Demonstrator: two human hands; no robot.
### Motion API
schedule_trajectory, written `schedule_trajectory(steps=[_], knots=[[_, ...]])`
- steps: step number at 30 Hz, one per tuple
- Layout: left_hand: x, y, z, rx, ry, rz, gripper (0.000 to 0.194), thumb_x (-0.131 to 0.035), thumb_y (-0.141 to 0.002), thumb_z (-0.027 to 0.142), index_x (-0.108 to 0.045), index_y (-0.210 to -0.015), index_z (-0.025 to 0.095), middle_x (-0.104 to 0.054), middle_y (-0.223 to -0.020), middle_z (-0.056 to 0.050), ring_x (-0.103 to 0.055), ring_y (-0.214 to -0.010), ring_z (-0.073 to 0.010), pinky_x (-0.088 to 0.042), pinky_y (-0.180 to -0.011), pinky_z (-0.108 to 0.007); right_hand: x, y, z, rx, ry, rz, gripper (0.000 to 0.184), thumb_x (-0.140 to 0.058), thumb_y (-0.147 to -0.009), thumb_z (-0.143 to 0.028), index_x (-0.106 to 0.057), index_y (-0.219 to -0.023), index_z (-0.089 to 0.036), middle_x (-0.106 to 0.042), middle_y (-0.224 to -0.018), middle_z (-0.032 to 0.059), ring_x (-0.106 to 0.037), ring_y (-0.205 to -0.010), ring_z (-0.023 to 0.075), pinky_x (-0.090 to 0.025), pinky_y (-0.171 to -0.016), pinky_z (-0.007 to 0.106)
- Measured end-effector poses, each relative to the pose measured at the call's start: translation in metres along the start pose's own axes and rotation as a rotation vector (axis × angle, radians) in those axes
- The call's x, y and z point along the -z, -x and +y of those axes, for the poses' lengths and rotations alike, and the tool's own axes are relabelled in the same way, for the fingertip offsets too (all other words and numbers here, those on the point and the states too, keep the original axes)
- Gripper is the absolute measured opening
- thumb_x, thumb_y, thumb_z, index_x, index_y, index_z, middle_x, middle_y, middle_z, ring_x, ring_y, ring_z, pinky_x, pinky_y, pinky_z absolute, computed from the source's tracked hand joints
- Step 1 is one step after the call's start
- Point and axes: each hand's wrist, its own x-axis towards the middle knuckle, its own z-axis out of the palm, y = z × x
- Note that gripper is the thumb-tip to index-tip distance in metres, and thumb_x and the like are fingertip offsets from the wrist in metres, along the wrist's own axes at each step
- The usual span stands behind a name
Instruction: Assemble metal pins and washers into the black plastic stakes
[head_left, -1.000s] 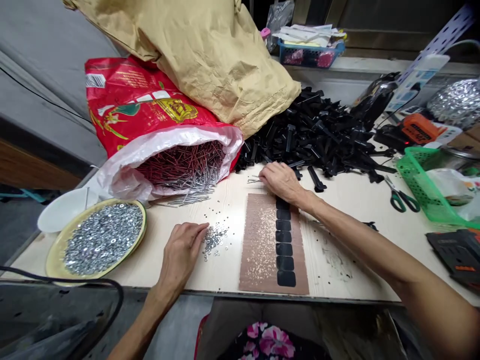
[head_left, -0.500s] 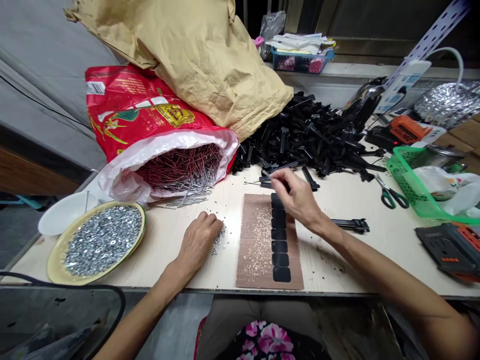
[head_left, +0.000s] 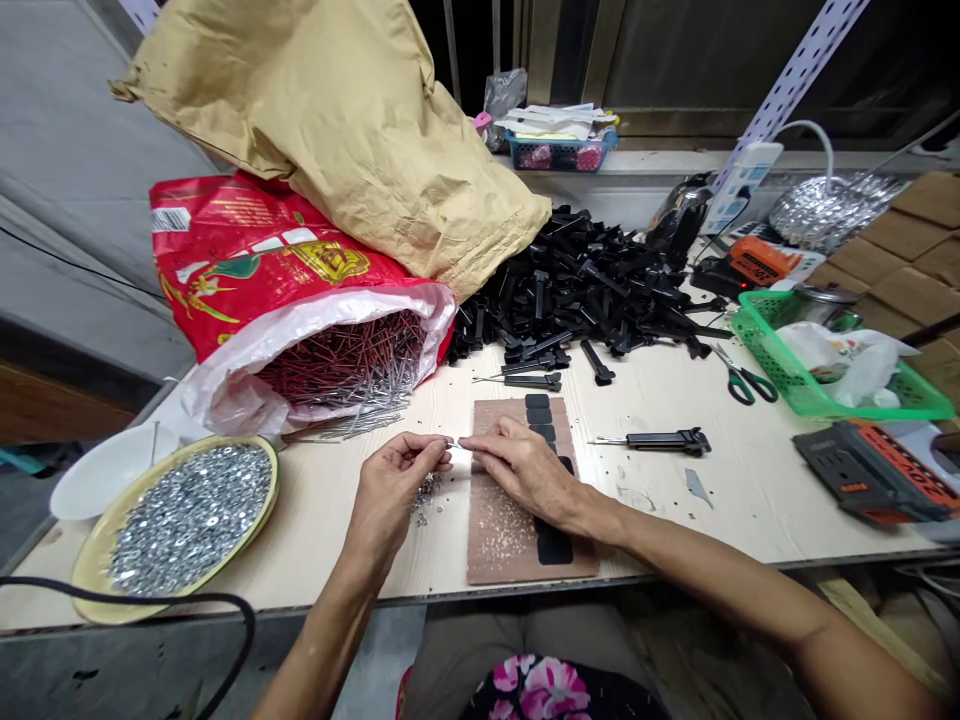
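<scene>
My left hand (head_left: 396,482) is closed in a pinch above the small pile of metal rings (head_left: 424,496); what sits between its fingertips is too small to make out. Opposite it, my right hand (head_left: 525,470) pinches a thin silvery piece (head_left: 456,446) whose end meets the left fingertips. The right hand hovers over a brown board (head_left: 487,560) with a column of black square pads (head_left: 553,546), hiding some of them. Right of the board lies a black plastic part (head_left: 664,440) with a metal rod out of its end; a similar black part (head_left: 531,381) lies beyond the board.
At left stand a yellow plate (head_left: 274,490) of washers and a red bag (head_left: 225,260) spilling long nails (head_left: 345,365). Black parts (head_left: 585,285) are heaped at the back. Scissors (head_left: 742,380), a green basket (head_left: 810,400) and an orange-black battery tool (head_left: 870,470) are on the right.
My right hand has come back from the black parts to meet the left. My left hand has lifted off the ring pile, pinching. The view has turned rightward.
</scene>
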Motion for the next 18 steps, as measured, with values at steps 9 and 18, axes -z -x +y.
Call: schedule_trajectory(steps=[9, 18], knots=[[-0.012, -0.002, 0.007, 0.044, 0.140, -0.018, 0.029, -0.081, -0.059, 0.030, -0.066, -0.076, 0.013, -0.066, -0.071, -0.001, -0.062, -0.060, -0.0099, -0.049, -0.063, -0.022, 0.001, 0.002, 0.001, -0.008, -0.052, 0.054, 0.032, -0.046, -0.094, -0.017, -0.061, -0.122, -0.023, -0.051, -0.085, 0.0031, -0.053, -0.079, 0.0146, -0.048, -0.072, 0.028], [-0.014, -0.005, 0.004, 0.176, 0.270, -0.061, 0.035, -0.085, -0.056, 0.030, -0.069, -0.081, 0.012, -0.070, -0.073, -0.002, -0.065, -0.061, -0.0084, -0.052, -0.066, -0.017, 0.005, 0.003, -0.003, -0.045, -0.116, 0.084, 0.029, -0.046, -0.094, -0.017, -0.063, -0.117, -0.021, -0.053, -0.083, 0.0030, -0.054, -0.079, 0.0146, -0.048, -0.073, 0.027]])
